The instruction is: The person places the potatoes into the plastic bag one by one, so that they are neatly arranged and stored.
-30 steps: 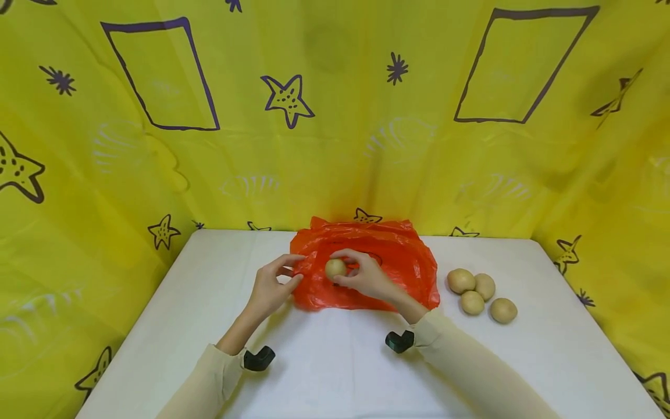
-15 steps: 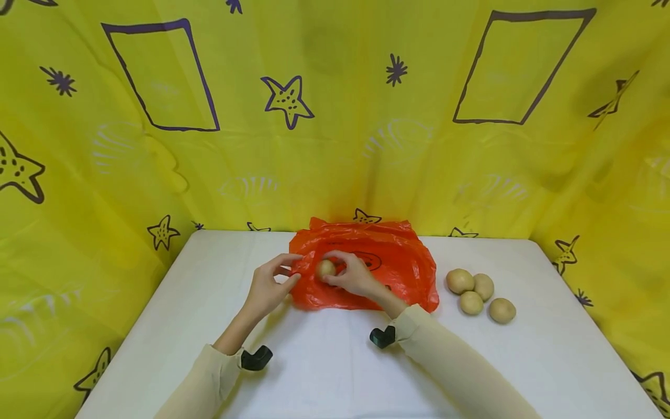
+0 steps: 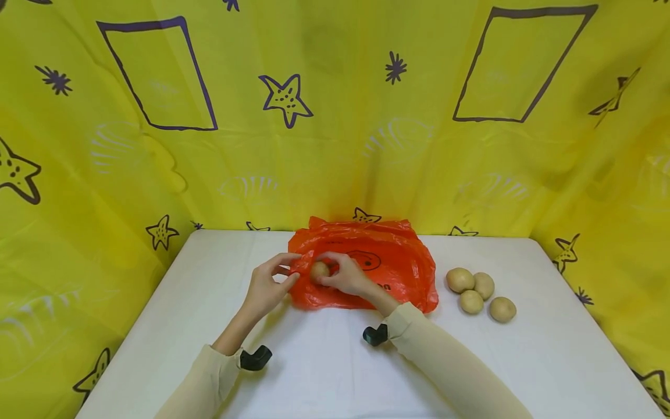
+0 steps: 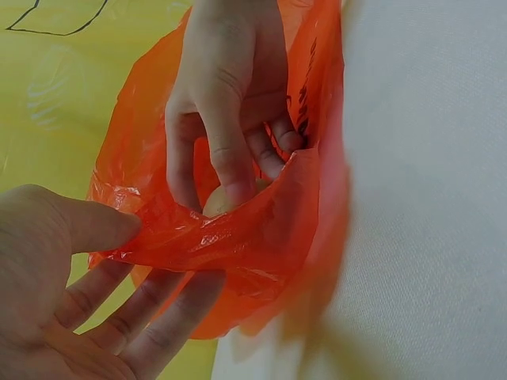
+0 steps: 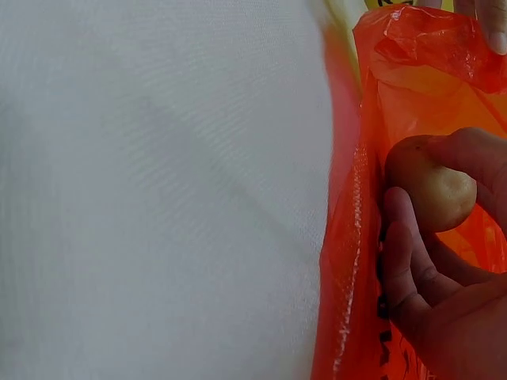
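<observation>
A red plastic bag [image 3: 405, 270] with black print lies on the white table, its mouth toward my left hand [image 3: 266, 289]. That hand pinches the bag's rim between thumb and fingers, lifting the film, as the left wrist view shows. My right hand [image 3: 346, 277] holds a small, round, tan potato [image 5: 434, 190] with thumb and fingertips. Hand and potato are inside the bag's mouth, just behind the raised rim. In the left wrist view the red film hides the lower part of the potato.
Several loose potatoes [image 3: 471, 302] sit on the white table [image 3: 324, 361] to the right of the bag. A yellow curtain [image 3: 335, 163] with star drawings hangs behind the table and at both sides. Both wrists wear a small black camera.
My right hand has carried the potato leftward and a little lower, from over the bag's middle into its mouth beside my left hand. The left hand keeps its pinch almost unmoved.
</observation>
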{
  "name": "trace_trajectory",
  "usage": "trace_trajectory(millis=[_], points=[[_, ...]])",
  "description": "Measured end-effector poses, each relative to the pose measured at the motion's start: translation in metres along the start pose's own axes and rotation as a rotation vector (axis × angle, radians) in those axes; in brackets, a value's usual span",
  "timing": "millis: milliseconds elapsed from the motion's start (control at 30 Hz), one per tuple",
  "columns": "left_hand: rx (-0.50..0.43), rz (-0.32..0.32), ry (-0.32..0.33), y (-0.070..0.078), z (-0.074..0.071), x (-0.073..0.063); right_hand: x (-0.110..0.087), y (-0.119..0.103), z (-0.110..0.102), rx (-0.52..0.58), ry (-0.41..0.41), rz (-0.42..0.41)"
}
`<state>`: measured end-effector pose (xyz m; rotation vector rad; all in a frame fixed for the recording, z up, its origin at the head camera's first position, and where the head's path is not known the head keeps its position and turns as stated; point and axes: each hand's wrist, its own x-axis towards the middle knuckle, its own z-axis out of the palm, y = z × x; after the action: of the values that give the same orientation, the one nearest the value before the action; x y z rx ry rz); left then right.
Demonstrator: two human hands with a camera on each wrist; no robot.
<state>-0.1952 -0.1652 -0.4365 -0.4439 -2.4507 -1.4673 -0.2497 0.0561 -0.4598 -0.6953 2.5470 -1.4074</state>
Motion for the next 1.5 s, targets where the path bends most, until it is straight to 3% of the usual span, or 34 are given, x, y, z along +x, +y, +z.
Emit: trace_trajectory(millis=[1033, 1500], points=[[0.017, -0.012, -0.003, 0.005, -0.002, -0.002, 0.001, -0.004, -0.002, -0.015, -0.042, 0.009], [0.014, -0.025, -0.015, 0.007, -0.002, -0.002, -0.007, -0.003, -0.015, -0.056, -0.069, -0.027]])
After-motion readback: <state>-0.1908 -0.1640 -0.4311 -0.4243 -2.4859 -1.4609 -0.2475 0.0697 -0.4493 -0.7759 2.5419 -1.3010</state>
